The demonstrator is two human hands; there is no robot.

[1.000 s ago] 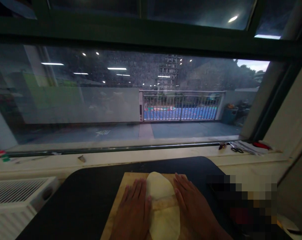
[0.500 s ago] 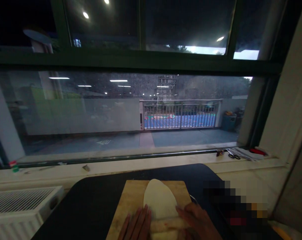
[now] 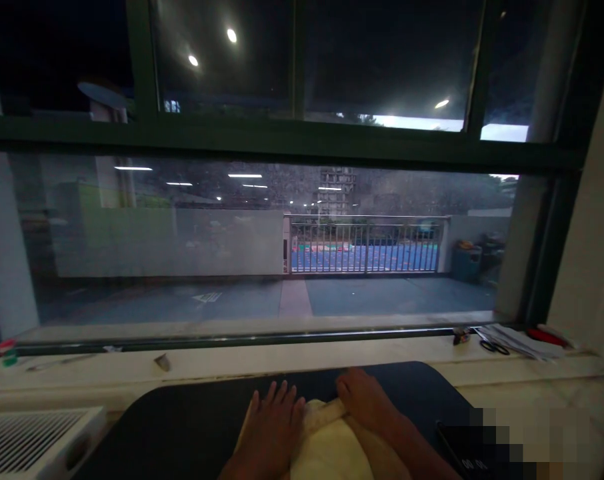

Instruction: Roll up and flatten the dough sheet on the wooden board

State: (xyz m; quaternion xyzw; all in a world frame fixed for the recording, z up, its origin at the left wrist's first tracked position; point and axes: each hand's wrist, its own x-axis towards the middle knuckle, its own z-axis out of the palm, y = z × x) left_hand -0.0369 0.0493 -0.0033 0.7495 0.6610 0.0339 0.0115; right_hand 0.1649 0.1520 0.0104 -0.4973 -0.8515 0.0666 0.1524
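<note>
A pale wooden rolling pin (image 3: 325,415) lies slantwise across the far end of a flat sheet of dough (image 3: 327,450). My left hand (image 3: 275,423) rests over its left end, palm down, fingers stretched and slightly apart. At the other end, my right hand (image 3: 365,397) has its fingers curled round the pin. Under the dough is a wooden board (image 3: 382,460), mostly hidden by my hands and arms and cut off by the lower frame edge.
The board sits on a black table (image 3: 182,427) below a wide window. A phone (image 3: 457,447) lies at right. On the sill are scissors (image 3: 495,347), papers (image 3: 522,342) and a small red-and-green container (image 3: 8,353). A white radiator (image 3: 42,440) stands at left.
Both hands and the rolling pin have moved forward, away from me, to the far end of the dough. The view has tilted up, so the board and dough sit lower in the picture.
</note>
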